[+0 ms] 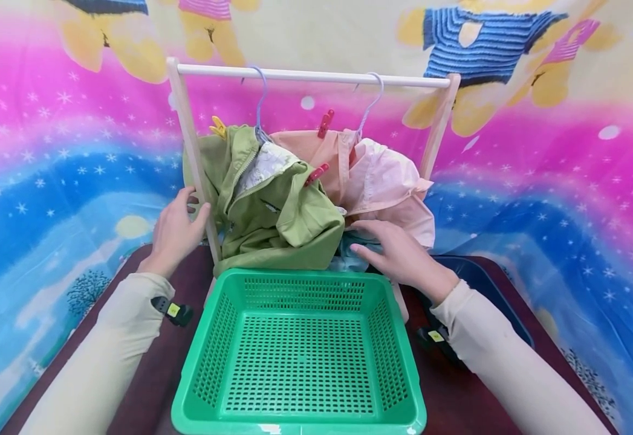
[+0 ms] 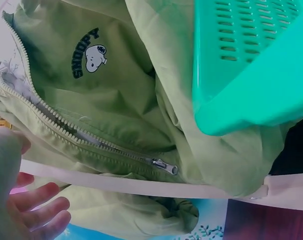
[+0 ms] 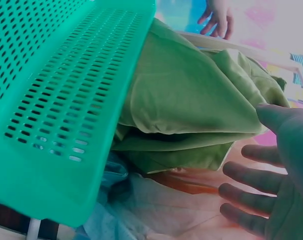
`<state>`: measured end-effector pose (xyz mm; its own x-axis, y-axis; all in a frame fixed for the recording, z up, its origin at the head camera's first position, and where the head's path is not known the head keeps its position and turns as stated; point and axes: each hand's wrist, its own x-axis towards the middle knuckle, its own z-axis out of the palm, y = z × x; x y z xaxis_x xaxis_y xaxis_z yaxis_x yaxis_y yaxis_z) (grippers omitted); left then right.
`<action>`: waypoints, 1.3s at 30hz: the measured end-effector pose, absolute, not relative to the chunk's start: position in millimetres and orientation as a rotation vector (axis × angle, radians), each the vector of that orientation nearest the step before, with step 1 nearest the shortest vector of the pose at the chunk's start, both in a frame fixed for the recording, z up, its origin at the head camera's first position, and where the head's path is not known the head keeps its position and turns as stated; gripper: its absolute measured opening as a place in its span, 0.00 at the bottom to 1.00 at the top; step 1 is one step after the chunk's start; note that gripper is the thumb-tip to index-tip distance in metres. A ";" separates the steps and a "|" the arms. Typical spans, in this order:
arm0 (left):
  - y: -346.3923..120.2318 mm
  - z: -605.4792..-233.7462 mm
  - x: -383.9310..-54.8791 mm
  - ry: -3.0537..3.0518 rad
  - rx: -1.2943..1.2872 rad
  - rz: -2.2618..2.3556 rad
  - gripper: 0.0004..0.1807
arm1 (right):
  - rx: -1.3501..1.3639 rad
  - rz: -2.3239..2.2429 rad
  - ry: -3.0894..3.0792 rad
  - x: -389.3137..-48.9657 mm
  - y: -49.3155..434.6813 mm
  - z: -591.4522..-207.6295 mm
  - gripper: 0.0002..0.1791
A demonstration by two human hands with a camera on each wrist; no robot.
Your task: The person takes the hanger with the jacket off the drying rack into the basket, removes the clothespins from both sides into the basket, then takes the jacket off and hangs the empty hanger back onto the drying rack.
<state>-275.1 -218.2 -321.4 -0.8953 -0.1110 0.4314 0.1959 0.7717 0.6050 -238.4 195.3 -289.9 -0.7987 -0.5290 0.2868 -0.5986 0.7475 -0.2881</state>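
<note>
A small wooden clothes rack point(image 1: 316, 75) carries two lilac hangers. From the left hanger point(image 1: 262, 99) hangs a green zip jacket point(image 1: 308, 220), bunched and partly unzipped, with a Snoopy print in the left wrist view. The right hanger point(image 1: 373, 103) bears a pink jacket point(image 1: 384, 172). My left hand point(image 1: 177, 228) is beside the rack's left post, its fingers apart and holding nothing; contact with the post is unclear. Low in front of the pink jacket is my right hand point(image 1: 403, 257), fingers spread in the right wrist view point(image 3: 271, 175), with nothing gripped. Blue cloth point(image 1: 351, 257) shows under it.
A green perforated basket point(image 1: 294, 277) stands in front of the rack, against the green jacket's hem. Red clothespins point(image 1: 325, 124) and a yellow clothespin point(image 1: 218, 127) sit on the clothes. A dark blue tub point(image 1: 479, 284) lies right, partly behind my right arm. Patterned fabric surrounds the dark table.
</note>
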 end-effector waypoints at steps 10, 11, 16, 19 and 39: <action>-216.7 -312.6 -286.3 -2.534 -0.057 -0.926 0.27 | 0.913 0.624 -2.706 -249.8 183.7 -276.8 0.26; -216.5 -312.0 -287.4 -2.534 -0.056 -0.925 0.25 | 0.917 0.635 -2.702 -250.6 182.4 -275.4 0.26; -215.5 -309.4 -291.7 -2.550 -0.042 -0.904 0.19 | 0.935 0.668 -2.688 -256.1 175.0 -270.2 0.25; -215.3 -309.1 -292.6 -2.561 -0.029 -0.879 0.16 | 0.915 0.679 -2.694 -258.9 169.4 -267.0 0.24; -214.4 -309.2 -291.0 -2.553 0.010 -0.811 0.16 | 0.889 0.905 -2.706 -281.7 133.3 -248.8 0.15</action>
<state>-291.0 -214.4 -309.2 -0.8949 -0.1417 0.4232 0.1284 0.8265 0.5482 -281.7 133.3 -248.8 -0.8122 -0.4895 0.3174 -0.5819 0.6415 -0.4999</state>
